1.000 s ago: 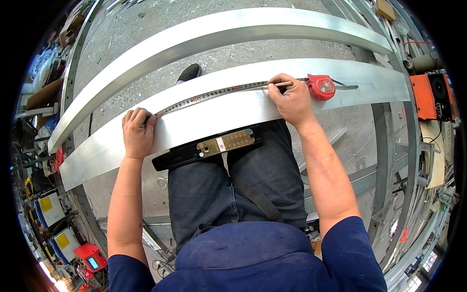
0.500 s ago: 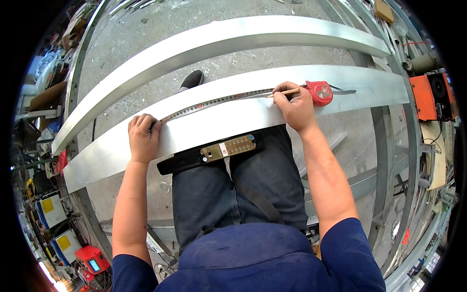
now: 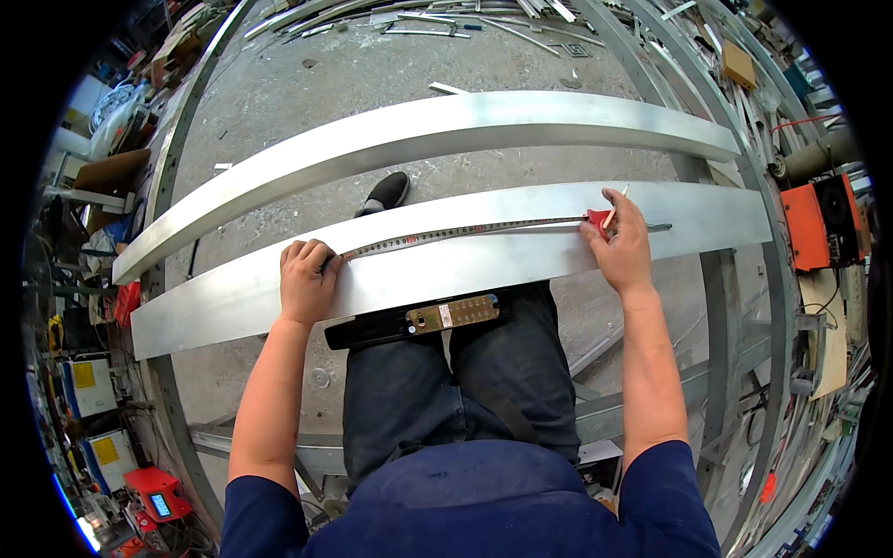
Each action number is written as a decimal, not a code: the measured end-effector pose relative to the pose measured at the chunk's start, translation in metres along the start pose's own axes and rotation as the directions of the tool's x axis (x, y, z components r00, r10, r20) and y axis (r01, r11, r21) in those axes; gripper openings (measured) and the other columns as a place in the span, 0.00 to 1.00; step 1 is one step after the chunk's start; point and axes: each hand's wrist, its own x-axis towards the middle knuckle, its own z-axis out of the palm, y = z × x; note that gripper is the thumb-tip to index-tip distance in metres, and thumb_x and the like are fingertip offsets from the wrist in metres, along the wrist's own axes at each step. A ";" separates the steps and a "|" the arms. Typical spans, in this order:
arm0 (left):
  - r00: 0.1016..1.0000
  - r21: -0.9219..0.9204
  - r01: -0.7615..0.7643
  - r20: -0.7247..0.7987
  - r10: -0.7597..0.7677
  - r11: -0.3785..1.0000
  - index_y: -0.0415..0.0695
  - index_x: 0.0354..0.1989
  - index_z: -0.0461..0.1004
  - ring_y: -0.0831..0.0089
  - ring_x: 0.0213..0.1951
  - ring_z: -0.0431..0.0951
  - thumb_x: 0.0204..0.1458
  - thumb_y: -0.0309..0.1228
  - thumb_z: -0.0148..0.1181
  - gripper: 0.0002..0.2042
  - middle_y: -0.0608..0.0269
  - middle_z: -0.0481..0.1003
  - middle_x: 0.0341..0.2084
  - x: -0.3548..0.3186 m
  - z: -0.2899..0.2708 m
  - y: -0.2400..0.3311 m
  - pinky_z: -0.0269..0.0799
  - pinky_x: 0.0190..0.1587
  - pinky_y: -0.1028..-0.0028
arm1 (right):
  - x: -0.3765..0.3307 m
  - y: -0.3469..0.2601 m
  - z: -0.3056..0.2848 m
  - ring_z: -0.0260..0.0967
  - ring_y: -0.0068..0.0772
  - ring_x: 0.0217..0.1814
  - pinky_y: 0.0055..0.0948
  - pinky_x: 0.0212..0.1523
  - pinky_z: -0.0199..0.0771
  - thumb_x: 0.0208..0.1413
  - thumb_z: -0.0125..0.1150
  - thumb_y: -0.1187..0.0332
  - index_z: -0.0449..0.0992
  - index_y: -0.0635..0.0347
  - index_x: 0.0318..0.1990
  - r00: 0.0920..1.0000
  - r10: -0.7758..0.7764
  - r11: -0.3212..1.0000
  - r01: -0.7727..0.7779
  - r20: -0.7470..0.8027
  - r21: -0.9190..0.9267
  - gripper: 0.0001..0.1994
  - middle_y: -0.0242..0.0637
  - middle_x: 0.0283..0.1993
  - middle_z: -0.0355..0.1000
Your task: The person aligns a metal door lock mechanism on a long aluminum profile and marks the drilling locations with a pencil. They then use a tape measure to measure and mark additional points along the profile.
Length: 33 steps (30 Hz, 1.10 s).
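Observation:
A flat silvery metal beam (image 3: 446, 265) lies across in front of me, above my thighs. Along its top stretches the steel blade of a tape measure (image 3: 465, 229). My left hand (image 3: 307, 281) is closed at the blade's left end, pressing it to the beam; the fingers hide the tip. At the other end my right hand (image 3: 621, 246) grips the red tape case (image 3: 598, 219), mostly covered by its fingers. A thin pencil (image 3: 610, 219) is also held in that hand. Just right of it, a thin dark strip (image 3: 660, 227) rests on the beam.
A second silvery beam (image 3: 446, 130) runs parallel farther off. Both span grey steel frame rails (image 3: 721, 307). On my lap sits a black panel with a brass-coloured plate (image 3: 456, 313). An orange machine (image 3: 823, 221) stands at right; metal offcuts (image 3: 428, 26) lie on the far floor.
My right hand has moved right along the beam and now grips the tape case, which earlier lay uncovered beside it. The left hand stays at the blade's end. The whole view has shifted.

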 end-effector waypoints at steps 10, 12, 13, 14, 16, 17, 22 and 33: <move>1.000 0.007 -0.006 -0.011 0.006 1.000 0.44 0.31 0.76 0.55 0.42 0.75 0.56 0.32 0.68 0.08 0.63 0.77 0.32 0.000 -0.001 0.002 0.67 0.56 0.57 | -0.009 0.018 0.005 0.71 0.57 0.58 0.50 0.62 0.70 0.53 0.76 0.64 0.71 0.64 0.63 0.995 -0.070 0.996 0.074 0.076 -0.057 0.31 0.51 0.54 0.76; 1.000 0.014 0.001 -0.002 -0.001 1.000 0.44 0.31 0.76 0.56 0.42 0.75 0.56 0.33 0.68 0.08 0.63 0.77 0.32 0.000 -0.001 0.003 0.67 0.56 0.57 | -0.009 0.017 0.005 0.71 0.57 0.58 0.50 0.63 0.70 0.54 0.75 0.64 0.71 0.64 0.63 0.994 -0.076 0.995 0.081 0.074 -0.063 0.31 0.51 0.54 0.76; 1.000 0.016 -0.001 -0.007 0.001 1.000 0.44 0.31 0.76 0.56 0.42 0.75 0.56 0.33 0.68 0.08 0.63 0.77 0.32 0.000 -0.002 0.002 0.67 0.56 0.57 | -0.009 0.017 0.005 0.71 0.57 0.58 0.50 0.63 0.70 0.54 0.75 0.64 0.71 0.64 0.63 0.994 -0.083 0.994 0.087 0.073 -0.065 0.31 0.51 0.54 0.76; 1.000 0.015 -0.001 -0.011 0.001 1.000 0.44 0.31 0.76 0.56 0.43 0.75 0.56 0.33 0.68 0.08 0.63 0.77 0.33 0.000 -0.002 0.002 0.67 0.56 0.57 | -0.009 0.017 0.005 0.71 0.57 0.58 0.50 0.63 0.70 0.54 0.75 0.64 0.71 0.64 0.63 0.993 -0.089 0.993 0.094 0.073 -0.069 0.30 0.51 0.54 0.76; 1.000 0.013 -0.002 -0.015 0.002 1.000 0.44 0.31 0.76 0.56 0.43 0.75 0.56 0.33 0.68 0.08 0.63 0.77 0.33 -0.001 -0.001 0.003 0.67 0.56 0.57 | -0.009 0.019 0.006 0.71 0.57 0.58 0.50 0.62 0.70 0.54 0.74 0.64 0.71 0.64 0.63 0.992 -0.106 0.991 0.110 0.063 -0.077 0.30 0.51 0.54 0.76; 1.000 0.013 -0.003 -0.016 0.003 1.000 0.44 0.31 0.76 0.56 0.43 0.75 0.56 0.33 0.68 0.08 0.63 0.77 0.33 -0.001 -0.001 0.003 0.67 0.56 0.57 | -0.009 0.019 0.006 0.71 0.57 0.58 0.50 0.62 0.70 0.54 0.74 0.64 0.71 0.64 0.63 0.992 -0.115 0.990 0.119 0.058 -0.081 0.30 0.51 0.54 0.76; 1.000 0.010 0.005 -0.002 -0.005 1.000 0.44 0.31 0.76 0.56 0.43 0.75 0.56 0.33 0.68 0.08 0.63 0.77 0.33 -0.001 -0.001 0.002 0.67 0.57 0.57 | -0.010 0.019 0.007 0.72 0.56 0.57 0.50 0.61 0.72 0.55 0.74 0.64 0.71 0.63 0.63 0.994 -0.092 0.991 0.097 0.055 -0.095 0.30 0.50 0.53 0.76; 1.000 0.020 0.006 0.002 -0.006 1.000 0.44 0.31 0.76 0.57 0.44 0.75 0.56 0.33 0.68 0.08 0.64 0.77 0.33 -0.002 0.000 0.000 0.67 0.57 0.57 | -0.011 0.015 0.009 0.71 0.55 0.58 0.49 0.61 0.72 0.55 0.73 0.65 0.71 0.63 0.63 0.995 -0.082 0.990 0.087 0.055 -0.110 0.29 0.49 0.54 0.76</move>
